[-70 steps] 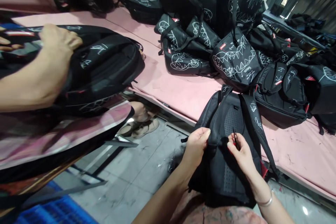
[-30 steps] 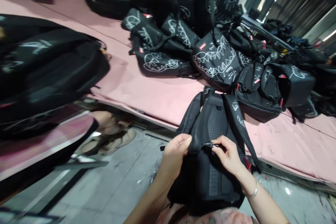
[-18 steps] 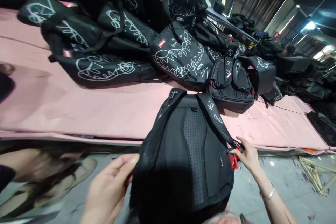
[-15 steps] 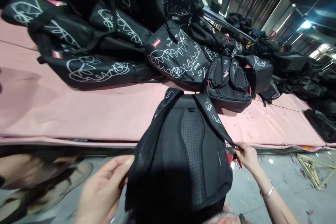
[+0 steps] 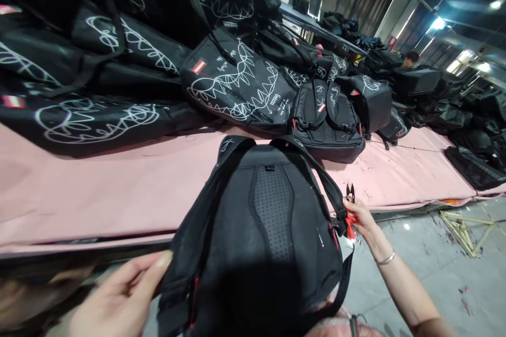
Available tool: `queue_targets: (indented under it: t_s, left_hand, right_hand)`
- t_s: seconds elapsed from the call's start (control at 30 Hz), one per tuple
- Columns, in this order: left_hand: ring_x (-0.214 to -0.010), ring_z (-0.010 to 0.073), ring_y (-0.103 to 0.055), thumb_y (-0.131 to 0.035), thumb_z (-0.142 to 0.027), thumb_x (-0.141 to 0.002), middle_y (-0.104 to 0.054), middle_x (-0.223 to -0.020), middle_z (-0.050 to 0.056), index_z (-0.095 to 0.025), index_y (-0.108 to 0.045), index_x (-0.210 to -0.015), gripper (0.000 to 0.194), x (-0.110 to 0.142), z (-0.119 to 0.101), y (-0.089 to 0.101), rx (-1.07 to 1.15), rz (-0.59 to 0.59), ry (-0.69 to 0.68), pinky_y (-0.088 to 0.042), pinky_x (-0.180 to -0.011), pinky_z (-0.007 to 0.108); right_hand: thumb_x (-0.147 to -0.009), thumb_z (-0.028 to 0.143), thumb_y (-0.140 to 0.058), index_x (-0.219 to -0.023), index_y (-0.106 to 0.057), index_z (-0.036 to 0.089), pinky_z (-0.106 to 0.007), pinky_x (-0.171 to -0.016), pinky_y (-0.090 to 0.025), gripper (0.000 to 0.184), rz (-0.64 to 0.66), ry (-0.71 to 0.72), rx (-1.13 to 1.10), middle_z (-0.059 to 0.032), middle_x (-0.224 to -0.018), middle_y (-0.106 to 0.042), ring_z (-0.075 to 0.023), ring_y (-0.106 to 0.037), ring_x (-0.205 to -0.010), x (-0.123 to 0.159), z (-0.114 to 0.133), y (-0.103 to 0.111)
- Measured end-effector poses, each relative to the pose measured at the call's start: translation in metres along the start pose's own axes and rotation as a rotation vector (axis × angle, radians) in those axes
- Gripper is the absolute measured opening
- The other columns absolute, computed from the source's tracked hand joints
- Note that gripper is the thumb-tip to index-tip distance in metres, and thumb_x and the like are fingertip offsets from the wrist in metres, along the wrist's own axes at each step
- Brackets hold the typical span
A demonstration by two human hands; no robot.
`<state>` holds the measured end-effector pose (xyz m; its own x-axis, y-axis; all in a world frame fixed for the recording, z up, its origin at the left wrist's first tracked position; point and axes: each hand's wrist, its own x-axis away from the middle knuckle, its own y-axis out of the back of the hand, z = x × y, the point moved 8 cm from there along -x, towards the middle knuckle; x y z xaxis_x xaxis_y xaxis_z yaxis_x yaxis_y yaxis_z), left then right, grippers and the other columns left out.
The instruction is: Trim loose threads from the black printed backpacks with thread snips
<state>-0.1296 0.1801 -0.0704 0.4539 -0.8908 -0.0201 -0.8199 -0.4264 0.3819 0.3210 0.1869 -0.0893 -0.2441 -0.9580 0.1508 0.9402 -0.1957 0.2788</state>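
A black backpack (image 5: 261, 237) lies back-panel up across my lap, its top resting on the pink table edge. My left hand (image 5: 118, 300) grips the pack's left side, thumb on the fabric. My right hand (image 5: 358, 218) is closed at the pack's right edge by the shoulder strap (image 5: 316, 174), next to a red tab (image 5: 350, 224). Small thread snips (image 5: 350, 192) stick up from that hand, blades pointing upward.
A long pink table (image 5: 118, 189) runs across the view. Several black backpacks with white scribble print (image 5: 237, 84) are heaped along its far side. A person (image 5: 409, 59) sits far back right. Grey floor with wooden scraps (image 5: 462, 226) lies to the right.
My view has swung right along the table. My right hand went from the strap's middle to its lower right end, and the snips now stick up. My left hand slid down the pack's left side.
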Motion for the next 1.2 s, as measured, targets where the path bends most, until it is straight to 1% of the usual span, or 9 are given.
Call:
queue_targets:
  t_s: [0.07, 0.17, 0.27, 0.4, 0.57, 0.67, 0.77, 0.97, 1.2]
  left_hand:
    - [-0.050, 0.0156, -0.056, -0.053, -0.041, -0.070, -0.062, -0.057, -0.003, -0.022, -0.062, -0.072, 0.021, -0.005, -0.003, -0.002, -0.260, 0.075, -0.018, -0.040, -0.042, 0.023]
    - [-0.065, 0.0204, -0.058, -0.045, -0.034, -0.078, -0.064, -0.072, 0.004, -0.019, -0.061, -0.078, 0.022, -0.012, -0.021, -0.003, -0.810, 0.018, -0.170, -0.037, -0.045, 0.024]
    - [-0.076, 0.0225, -0.059, -0.037, -0.021, -0.083, -0.062, -0.091, 0.009, -0.018, -0.060, -0.093, 0.025, -0.014, -0.036, -0.037, -1.076, 0.137, -0.432, -0.039, -0.051, 0.026]
    - [-0.075, 0.0219, -0.061, -0.030, -0.012, -0.084, -0.057, -0.103, 0.013, -0.014, -0.056, -0.102, 0.032, -0.029, -0.033, -0.102, -1.043, 0.490, -0.585, -0.045, -0.059, 0.031]
    - [-0.101, 0.0210, -0.056, -0.036, -0.016, -0.085, -0.055, -0.110, 0.015, -0.010, -0.052, -0.106, 0.027, -0.083, -0.057, -0.165, -0.851, 0.599, -0.671, -0.042, -0.086, 0.030]
    - [-0.097, 0.0221, -0.057, -0.039, -0.027, -0.086, -0.057, -0.105, 0.015, -0.010, -0.055, -0.101, 0.027, -0.103, -0.076, -0.197, -0.837, 0.608, -0.709, -0.042, -0.084, 0.031]
    - [-0.078, 0.0249, -0.062, -0.042, -0.037, -0.084, -0.062, -0.083, 0.015, -0.008, -0.059, -0.085, 0.033, -0.105, -0.087, -0.217, -0.831, 0.637, -0.729, -0.046, -0.071, 0.034]
    - [-0.091, 0.0196, -0.057, -0.055, -0.033, -0.080, -0.064, -0.093, 0.007, -0.017, -0.059, -0.093, 0.021, -0.056, -0.112, -0.196, -0.681, 0.712, -0.914, -0.043, -0.082, 0.030]
    - [-0.071, 0.0179, -0.048, -0.047, -0.016, -0.084, -0.057, -0.075, 0.005, -0.015, -0.055, -0.080, 0.009, 0.042, -0.174, -0.135, -0.445, 0.422, -1.391, -0.040, -0.065, 0.031]
  right_hand:
    - [-0.069, 0.046, -0.059, -0.063, -0.050, 0.018, -0.021, -0.044, -0.035, 0.031, -0.056, 0.018, 0.054, 0.0025, -0.053, -0.044, -0.0102, -0.041, -0.046, 0.002, 0.000, 0.008]
    - [-0.069, 0.032, -0.058, -0.076, -0.057, 0.018, -0.023, -0.052, -0.039, 0.015, -0.206, 0.065, 0.177, -0.0015, -0.066, -0.055, -0.0158, -0.052, -0.062, 0.008, 0.002, 0.025]
    - [-0.069, 0.019, -0.051, -0.092, -0.060, 0.021, -0.028, -0.063, -0.043, 0.024, -0.320, 0.152, 0.572, -0.0038, -0.081, -0.063, -0.0205, -0.059, -0.074, 0.011, 0.010, 0.021]
    - [-0.078, 0.016, -0.044, -0.110, -0.058, 0.021, -0.033, -0.079, -0.046, 0.035, -0.101, 0.308, 0.797, -0.0062, -0.100, -0.066, -0.0216, -0.062, -0.089, -0.001, 0.019, -0.041]
    - [-0.085, 0.016, -0.039, -0.119, -0.053, 0.012, -0.033, -0.093, -0.042, 0.037, 0.029, 0.437, 0.720, -0.0131, -0.117, -0.058, -0.0210, -0.055, -0.106, -0.034, 0.051, -0.116]
    - [-0.081, 0.010, -0.044, -0.115, -0.056, 0.013, -0.032, -0.098, -0.037, 0.036, 0.001, 0.497, 0.699, -0.0121, -0.123, -0.054, -0.0207, -0.049, -0.114, -0.060, 0.075, -0.136]
    - [-0.078, 0.006, -0.045, -0.112, -0.058, 0.015, -0.033, -0.097, -0.039, 0.037, -0.031, 0.526, 0.674, -0.0116, -0.120, -0.056, -0.0210, -0.051, -0.111, -0.082, 0.091, -0.130]
    - [-0.080, 0.005, -0.040, -0.104, -0.061, 0.011, -0.033, -0.090, -0.042, 0.033, -0.003, 0.564, 0.545, -0.0131, -0.106, -0.062, -0.0188, -0.057, -0.099, -0.095, 0.119, -0.098]
    - [-0.081, 0.021, -0.051, -0.082, -0.069, 0.017, -0.023, -0.070, -0.046, 0.019, 0.455, 0.658, 0.459, -0.0025, -0.082, -0.070, -0.0147, -0.064, -0.077, -0.058, 0.174, -0.125]
